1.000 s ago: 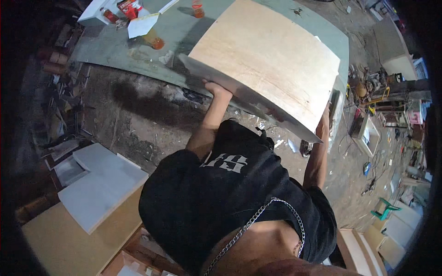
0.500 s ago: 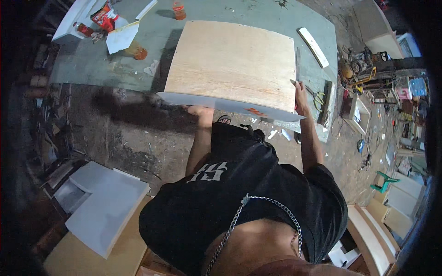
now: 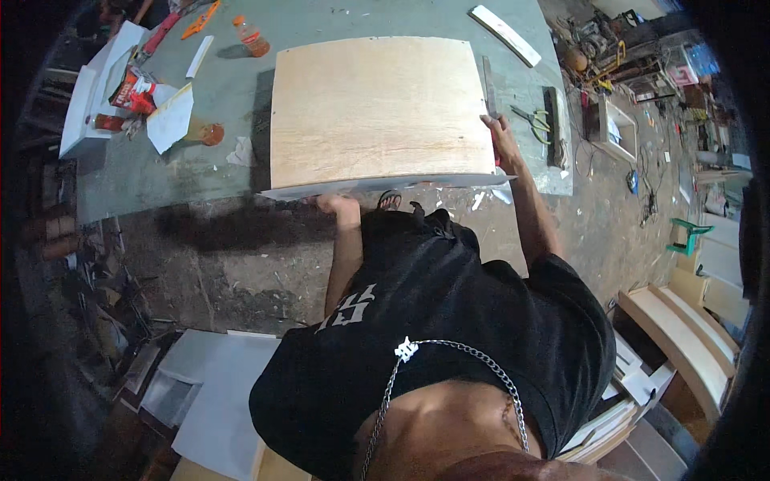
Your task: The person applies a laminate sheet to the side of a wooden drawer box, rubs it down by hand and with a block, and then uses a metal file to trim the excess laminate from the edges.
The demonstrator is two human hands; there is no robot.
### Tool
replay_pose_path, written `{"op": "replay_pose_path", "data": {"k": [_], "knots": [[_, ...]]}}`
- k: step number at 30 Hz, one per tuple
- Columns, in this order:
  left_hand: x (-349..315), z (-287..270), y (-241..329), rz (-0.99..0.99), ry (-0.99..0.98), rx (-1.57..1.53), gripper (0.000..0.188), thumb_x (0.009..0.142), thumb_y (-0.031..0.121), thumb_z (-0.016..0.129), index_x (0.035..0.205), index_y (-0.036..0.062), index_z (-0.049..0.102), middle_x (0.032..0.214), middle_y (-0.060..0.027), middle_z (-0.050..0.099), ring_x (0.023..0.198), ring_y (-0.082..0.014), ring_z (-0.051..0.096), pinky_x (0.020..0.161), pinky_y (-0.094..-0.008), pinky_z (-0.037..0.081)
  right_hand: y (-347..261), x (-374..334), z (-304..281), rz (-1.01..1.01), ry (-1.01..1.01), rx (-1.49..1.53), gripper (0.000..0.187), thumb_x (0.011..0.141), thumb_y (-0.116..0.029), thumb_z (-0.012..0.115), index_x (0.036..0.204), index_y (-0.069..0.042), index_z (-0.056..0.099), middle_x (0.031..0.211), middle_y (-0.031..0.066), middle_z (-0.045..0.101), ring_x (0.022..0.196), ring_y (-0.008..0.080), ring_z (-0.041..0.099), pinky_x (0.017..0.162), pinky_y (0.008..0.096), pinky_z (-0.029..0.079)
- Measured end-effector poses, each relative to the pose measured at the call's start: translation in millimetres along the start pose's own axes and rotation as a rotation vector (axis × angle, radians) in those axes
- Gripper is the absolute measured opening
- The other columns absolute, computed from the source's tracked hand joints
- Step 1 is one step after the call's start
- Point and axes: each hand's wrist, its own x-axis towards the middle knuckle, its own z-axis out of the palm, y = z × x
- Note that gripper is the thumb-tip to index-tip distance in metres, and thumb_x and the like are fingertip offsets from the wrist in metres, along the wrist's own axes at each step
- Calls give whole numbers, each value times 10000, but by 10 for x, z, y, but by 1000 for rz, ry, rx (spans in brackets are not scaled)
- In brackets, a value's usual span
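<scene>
A drawer-like box (image 3: 377, 112) lies with its pale plywood face up at the front of the table, its grey-white front panel (image 3: 393, 183) toward me. My left hand (image 3: 338, 206) holds it at the lower edge of that panel, left of the middle, with the fingers partly hidden underneath. Along the right side of the box, my right hand (image 3: 503, 140) grips near the front corner, its fingers bent against the edge. Something small and red shows beside that hand but is mostly covered. A thin metal strip (image 3: 488, 88) lies just beyond the fingertips.
Green-handled pliers (image 3: 532, 124), a dark bar (image 3: 555, 128) and a white strip (image 3: 505, 35) lie on the green table (image 3: 361, 18) at right. Bottles (image 3: 251, 37), a red snack bag (image 3: 132, 90) and white panels stand left. A green stool (image 3: 688, 236) is on the floor at right.
My view has shifted, so the table and box sit further left. The front panel now appears nearly edge-on and its orange marking is out of sight. Both hands stay on the box.
</scene>
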Motion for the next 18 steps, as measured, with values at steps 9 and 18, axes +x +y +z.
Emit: {"op": "replay_pose_path", "data": {"k": [9,18], "knots": [[-574,783,465,-138,-115,-482,724,926,615,190,1446,130,328,1480,-133,335,1366,-324,302,1116,-498,253,279,-127,-221,-9,84,190,755,851,-340,633,1420,-12,260,1412,189,397,1303,278,399,1089,382,310],[-617,775,220,-228,121,-352,662,958,575,300,1441,123,341,1433,-66,410,1296,-273,399,1069,-401,336,428,59,-661,25,-23,96,632,899,-485,529,1317,-22,428,1289,127,521,1149,258,521,961,402,413]]}}
